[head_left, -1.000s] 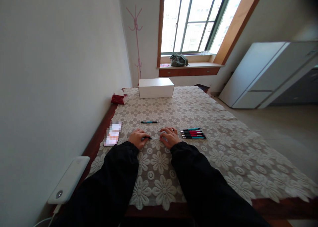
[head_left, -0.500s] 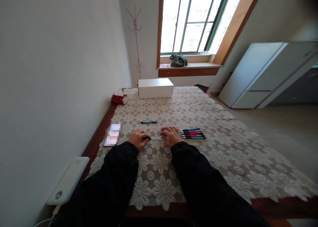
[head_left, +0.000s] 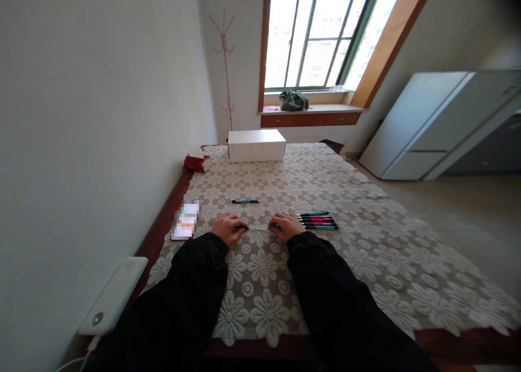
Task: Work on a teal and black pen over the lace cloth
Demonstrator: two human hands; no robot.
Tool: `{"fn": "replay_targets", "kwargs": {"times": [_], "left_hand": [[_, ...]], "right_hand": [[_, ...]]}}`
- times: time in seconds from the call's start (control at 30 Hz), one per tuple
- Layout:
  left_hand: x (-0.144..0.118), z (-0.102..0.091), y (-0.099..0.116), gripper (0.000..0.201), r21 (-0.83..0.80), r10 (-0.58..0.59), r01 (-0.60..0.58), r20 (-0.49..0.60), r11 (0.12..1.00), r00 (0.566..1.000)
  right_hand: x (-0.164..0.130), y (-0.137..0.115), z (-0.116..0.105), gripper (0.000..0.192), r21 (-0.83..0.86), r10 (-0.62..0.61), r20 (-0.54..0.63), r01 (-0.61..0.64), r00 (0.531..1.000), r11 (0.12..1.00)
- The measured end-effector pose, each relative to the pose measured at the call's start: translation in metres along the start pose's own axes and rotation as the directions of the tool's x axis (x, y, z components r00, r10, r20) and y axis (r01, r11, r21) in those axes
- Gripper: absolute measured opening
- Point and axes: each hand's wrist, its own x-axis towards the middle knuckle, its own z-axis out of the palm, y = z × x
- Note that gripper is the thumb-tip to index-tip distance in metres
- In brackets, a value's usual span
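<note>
Here, the left hand (head_left: pixel 226 228) and right hand (head_left: pixel 286 225) each pinch one end of a thin pen (head_left: pixel 256 228), black at its left tip, held level above the lace-covered table (head_left: pixel 366 242) near its front edge. Walls are white.

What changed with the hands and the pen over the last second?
The right hand slid right, toward the pen row, pulling its end of the pen out from the left hand. Both keep their grip; the lone pen and box stayed put.
</note>
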Motion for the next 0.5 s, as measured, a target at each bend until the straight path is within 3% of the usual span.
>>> {"fn": "replay_targets", "kwargs": {"times": [0.5], "left_hand": [[0.0,0.004,0.002,0.017,0.0,0.03,-0.03,0.016,1.0,0.999]], "right_hand": [[0.004,-0.018,0.014,0.01,0.034,-0.087,-0.029,0.088,0.996,0.996]]}}
